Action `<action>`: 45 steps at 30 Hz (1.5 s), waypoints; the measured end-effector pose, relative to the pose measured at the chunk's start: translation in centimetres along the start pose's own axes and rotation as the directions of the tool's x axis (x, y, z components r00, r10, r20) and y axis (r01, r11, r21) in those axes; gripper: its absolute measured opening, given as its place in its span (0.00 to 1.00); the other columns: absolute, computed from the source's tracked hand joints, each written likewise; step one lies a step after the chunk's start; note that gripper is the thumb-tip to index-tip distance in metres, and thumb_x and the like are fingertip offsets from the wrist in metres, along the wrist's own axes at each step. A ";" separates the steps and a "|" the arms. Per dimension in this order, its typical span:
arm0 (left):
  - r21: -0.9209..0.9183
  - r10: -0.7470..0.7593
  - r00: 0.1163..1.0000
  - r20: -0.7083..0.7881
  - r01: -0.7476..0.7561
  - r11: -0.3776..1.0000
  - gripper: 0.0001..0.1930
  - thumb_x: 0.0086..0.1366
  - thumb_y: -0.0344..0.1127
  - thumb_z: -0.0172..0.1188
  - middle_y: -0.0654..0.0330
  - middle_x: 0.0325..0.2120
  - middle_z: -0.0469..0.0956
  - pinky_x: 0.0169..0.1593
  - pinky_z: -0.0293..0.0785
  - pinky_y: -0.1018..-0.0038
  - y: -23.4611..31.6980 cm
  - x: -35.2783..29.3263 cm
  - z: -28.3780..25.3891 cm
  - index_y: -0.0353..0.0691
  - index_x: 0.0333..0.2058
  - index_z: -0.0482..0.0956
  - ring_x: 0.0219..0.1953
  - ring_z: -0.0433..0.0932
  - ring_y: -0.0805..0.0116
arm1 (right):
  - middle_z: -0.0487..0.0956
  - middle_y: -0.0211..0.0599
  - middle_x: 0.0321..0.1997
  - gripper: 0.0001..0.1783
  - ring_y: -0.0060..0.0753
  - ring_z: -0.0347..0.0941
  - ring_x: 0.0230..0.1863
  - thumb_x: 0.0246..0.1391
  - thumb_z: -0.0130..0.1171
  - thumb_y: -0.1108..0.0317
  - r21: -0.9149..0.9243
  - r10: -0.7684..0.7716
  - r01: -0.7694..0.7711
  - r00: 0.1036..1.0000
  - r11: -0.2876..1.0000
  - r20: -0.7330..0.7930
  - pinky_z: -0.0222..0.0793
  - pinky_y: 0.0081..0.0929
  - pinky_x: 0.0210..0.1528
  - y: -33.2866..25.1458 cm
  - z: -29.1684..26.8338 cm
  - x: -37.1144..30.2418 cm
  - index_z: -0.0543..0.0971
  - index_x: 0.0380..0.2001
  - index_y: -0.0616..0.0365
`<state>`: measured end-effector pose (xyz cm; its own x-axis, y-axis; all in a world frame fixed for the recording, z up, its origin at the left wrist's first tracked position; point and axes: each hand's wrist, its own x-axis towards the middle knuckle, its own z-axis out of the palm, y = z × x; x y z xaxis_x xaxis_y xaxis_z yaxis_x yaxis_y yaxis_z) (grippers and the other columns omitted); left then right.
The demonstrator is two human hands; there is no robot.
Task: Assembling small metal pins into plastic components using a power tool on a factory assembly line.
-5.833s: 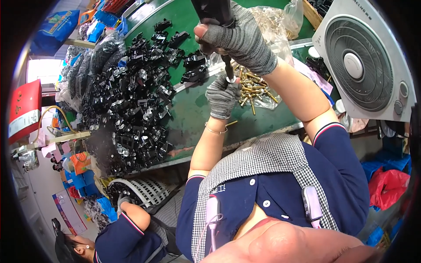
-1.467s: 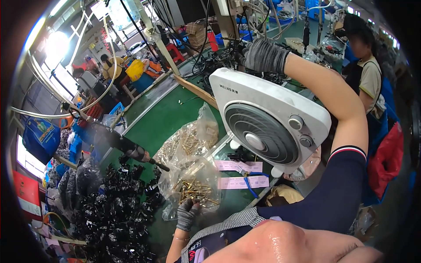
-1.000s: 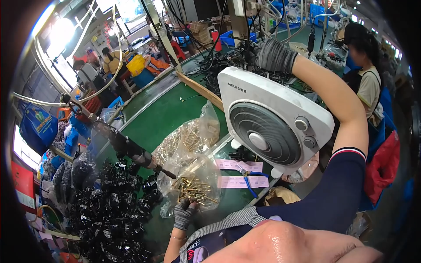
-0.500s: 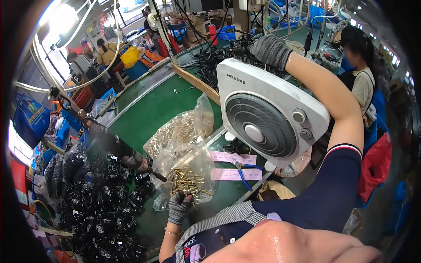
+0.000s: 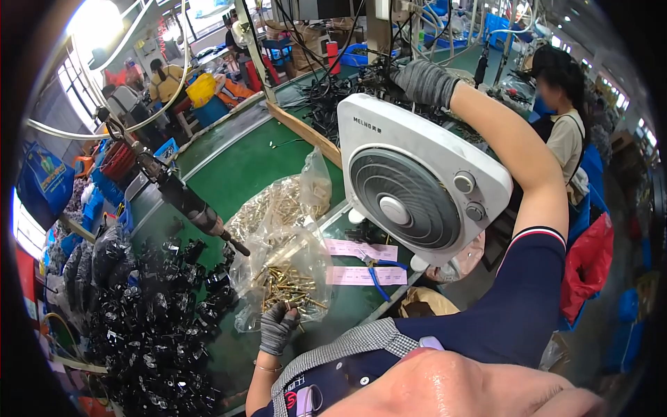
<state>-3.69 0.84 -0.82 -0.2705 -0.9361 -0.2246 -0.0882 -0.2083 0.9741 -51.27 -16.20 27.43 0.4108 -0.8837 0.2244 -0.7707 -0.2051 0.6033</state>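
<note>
Head view: my left hand is positioned at the near edge of the brass-coloured screws in the clear bag on the green table; fingers curled, but I cannot tell whether they clamp anything. My right hand extends beyond the white fan, beside black parts; its grip is hidden.

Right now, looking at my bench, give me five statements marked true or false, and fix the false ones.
1. The left hand wears a grey glove. True.
2. The right hand grips the power screwdriver. False: that hand is beyond the fan.
3. Blue-handled pliers lie across pink slips. True.
4. The fan has a red housing. False: it is white.
5. Brass-coloured screws lie in a clear bag. True.
</note>
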 end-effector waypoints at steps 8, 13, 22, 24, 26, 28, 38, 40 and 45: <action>0.015 -0.001 1.000 -0.003 0.001 1.000 0.06 0.59 0.29 0.55 0.66 0.22 0.75 0.25 0.67 0.84 0.0 0.3 0.0 0.35 0.35 0.76 0.21 0.70 0.80 | 0.72 0.37 0.15 0.13 0.40 0.71 0.16 0.50 0.45 0.68 -0.042 -0.048 0.040 0.978 0.998 -0.205 0.63 0.37 0.13 1.6 3.7 -0.9 0.70 0.40 0.57; 0.033 -0.007 1.000 0.008 0.007 0.999 0.07 0.59 0.28 0.55 0.65 0.22 0.75 0.26 0.67 0.84 0.4 0.4 0.2 0.34 0.36 0.76 0.22 0.71 0.80 | 0.71 0.35 0.14 0.12 0.38 0.71 0.16 0.53 0.43 0.66 -0.119 -0.127 0.100 0.962 0.988 -0.240 0.63 0.36 0.12 1.2 3.0 -1.1 0.70 0.40 0.52; -0.002 0.017 1.000 0.022 -0.017 1.000 0.04 0.59 0.30 0.56 0.66 0.22 0.74 0.27 0.67 0.81 0.8 -0.6 0.5 0.37 0.32 0.75 0.23 0.70 0.78 | 0.77 0.40 0.28 0.17 0.28 0.74 0.28 0.49 0.54 0.72 0.496 0.177 0.165 0.801 0.852 -0.572 0.70 0.23 0.30 1.0 -6.0 -7.0 0.73 0.45 0.57; 0.009 0.060 0.998 0.033 -0.060 0.998 0.06 0.59 0.32 0.57 0.65 0.23 0.74 0.29 0.68 0.82 -0.1 -1.2 -0.1 0.36 0.33 0.75 0.25 0.71 0.78 | 0.77 0.34 0.43 0.20 0.24 0.71 0.41 0.51 0.51 0.77 0.751 0.400 0.172 0.759 0.638 -0.514 0.66 0.18 0.45 -1.8 -10.4 -8.9 0.71 0.50 0.60; 0.107 0.128 0.986 0.104 -0.139 0.984 0.08 0.60 0.33 0.56 0.65 0.23 0.75 0.29 0.68 0.82 0.8 -0.9 0.0 0.35 0.35 0.75 0.26 0.72 0.79 | 0.76 0.40 0.30 0.10 0.38 0.74 0.28 0.49 0.55 0.71 0.193 0.145 -0.005 0.681 0.981 -0.718 0.71 0.24 0.33 -5.3 -15.8 -12.7 0.74 0.36 0.60; 0.105 0.138 0.980 0.144 -0.154 0.982 0.10 0.61 0.35 0.55 0.65 0.22 0.75 0.29 0.69 0.83 2.2 -1.8 0.6 0.35 0.37 0.75 0.24 0.71 0.80 | 0.76 0.39 0.36 0.11 0.34 0.74 0.32 0.46 0.55 0.77 0.353 0.160 0.138 0.701 0.925 -0.694 0.71 0.24 0.34 -10.4 -18.1 -15.0 0.74 0.36 0.61; 0.131 0.235 0.964 0.121 -0.250 0.959 0.09 0.61 0.33 0.53 0.66 0.18 0.74 0.28 0.70 0.80 1.2 -6.5 -2.5 0.34 0.35 0.76 0.21 0.71 0.80 | 0.73 0.42 0.31 0.10 0.44 0.70 0.33 0.47 0.57 0.70 0.979 -0.236 0.197 0.950 -0.050 -0.203 0.66 0.33 0.37 -39.2 -9.9 -7.6 0.74 0.34 0.61; 0.114 0.231 0.971 0.063 -0.236 0.965 0.09 0.60 0.33 0.53 0.65 0.17 0.74 0.28 0.69 0.80 0.2 -7.3 -3.8 0.34 0.34 0.76 0.20 0.70 0.79 | 0.74 0.44 0.32 0.10 0.45 0.71 0.35 0.48 0.56 0.70 0.980 -0.322 0.159 0.928 -0.119 -0.190 0.67 0.35 0.38 -41.5 -9.3 -6.7 0.73 0.35 0.62; 0.215 0.277 0.961 -0.003 -0.269 0.939 0.08 0.59 0.33 0.54 0.61 0.15 0.73 0.26 0.67 0.77 -1.0 -8.1 -5.4 0.33 0.31 0.76 0.18 0.69 0.76 | 0.73 0.44 0.29 0.08 0.47 0.71 0.32 0.51 0.53 0.68 0.936 -0.347 0.352 0.879 0.011 -0.327 0.67 0.36 0.35 -43.4 -8.0 -5.2 0.72 0.33 0.60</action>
<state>3.80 7.08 0.15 -0.2812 -0.9582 0.0536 -0.2163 0.1177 0.9692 -16.04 0.68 6.23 0.7876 -0.5681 0.2385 -0.3193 -0.7074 -0.6306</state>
